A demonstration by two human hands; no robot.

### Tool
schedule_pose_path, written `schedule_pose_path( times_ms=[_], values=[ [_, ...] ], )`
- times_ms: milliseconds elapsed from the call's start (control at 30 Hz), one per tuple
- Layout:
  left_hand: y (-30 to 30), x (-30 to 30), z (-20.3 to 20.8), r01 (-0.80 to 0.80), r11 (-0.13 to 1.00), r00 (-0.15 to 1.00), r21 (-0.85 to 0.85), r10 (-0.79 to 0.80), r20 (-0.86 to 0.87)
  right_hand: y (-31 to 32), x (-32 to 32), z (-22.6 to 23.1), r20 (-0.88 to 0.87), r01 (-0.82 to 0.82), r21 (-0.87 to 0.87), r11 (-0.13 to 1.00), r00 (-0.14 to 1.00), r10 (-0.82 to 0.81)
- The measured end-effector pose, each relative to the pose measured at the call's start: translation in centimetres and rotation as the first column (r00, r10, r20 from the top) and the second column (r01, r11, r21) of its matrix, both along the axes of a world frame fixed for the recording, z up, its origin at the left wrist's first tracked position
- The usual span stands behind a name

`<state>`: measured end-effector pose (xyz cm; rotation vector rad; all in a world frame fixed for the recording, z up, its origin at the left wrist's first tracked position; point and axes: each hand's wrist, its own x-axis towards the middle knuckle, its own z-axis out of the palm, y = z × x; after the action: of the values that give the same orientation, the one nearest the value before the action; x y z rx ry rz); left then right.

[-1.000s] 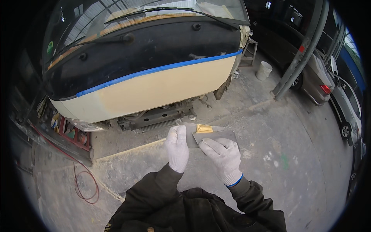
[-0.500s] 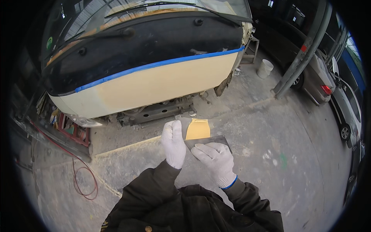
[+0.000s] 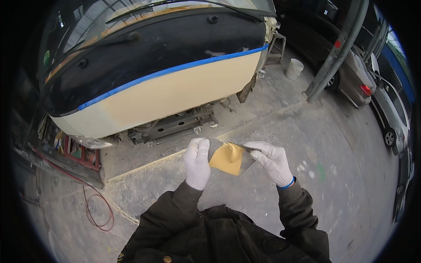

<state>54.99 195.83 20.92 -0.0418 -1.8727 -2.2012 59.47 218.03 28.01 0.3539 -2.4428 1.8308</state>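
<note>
My left hand [image 3: 197, 163], in a white knit glove, is closed on the left edge of a flat grey mixing board [image 3: 214, 145]. Yellow body filler [image 3: 226, 161] covers much of the board's face, with a raised, folded lump near its upper right. My right hand [image 3: 272, 161], gloved likewise, grips a dark, flat filler spreader [image 3: 246, 148], seen nearly edge-on. The spreader's left end meets the lump of filler. Both hands are held out in front of me above the floor.
Ahead stands a vehicle's front with a cream filled panel [image 3: 175, 86], blue masking tape [image 3: 160, 73] above it. At right are a white bucket [image 3: 294, 69], a steel post [image 3: 337, 50] and parked cars [image 3: 360, 81]. A red hose [image 3: 100, 213] lies on the floor at left.
My right hand has moved right and up, turning the spreader from broad across the board to nearly edge-on. The filler, smooth before, now has a folded lump. My left hand stays nearly in place.
</note>
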Motion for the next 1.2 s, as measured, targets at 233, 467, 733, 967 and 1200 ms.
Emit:
schedule_pose_path(
  times_ms=[233,467,733,967,1200],
  values=[
    [0.3,-0.2,-1.1,-0.088,0.996,0.994,0.031,0.086,0.066,-1.2,-0.1,-0.4,-0.680,0.502,0.521,0.690,0.733,-0.021],
    [1.1,-1.0,0.5,-0.119,0.991,0.992,0.060,0.117,0.036,-4.7,2.6,-3.6,-0.643,0.402,0.586,0.704,0.760,0.101],
    [2.7,0.0,1.4,-0.134,0.990,0.989,-0.034,0.131,-0.062,-3.9,0.0,-2.2,-0.715,0.486,0.521,0.702,0.697,0.048],
    [1.5,-1.7,0.8,-0.180,0.983,0.981,-0.019,0.179,-0.074,-4.0,1.2,-2.6,-0.698,0.395,0.531,0.750,0.706,0.123],
    [0.9,-0.9,1.1,0.093,0.989,0.995,-0.114,-0.097,-0.030,-0.3,-1.1,3.8,-0.332,0.066,0.045,0.997,0.942,-0.048]
  ],
)
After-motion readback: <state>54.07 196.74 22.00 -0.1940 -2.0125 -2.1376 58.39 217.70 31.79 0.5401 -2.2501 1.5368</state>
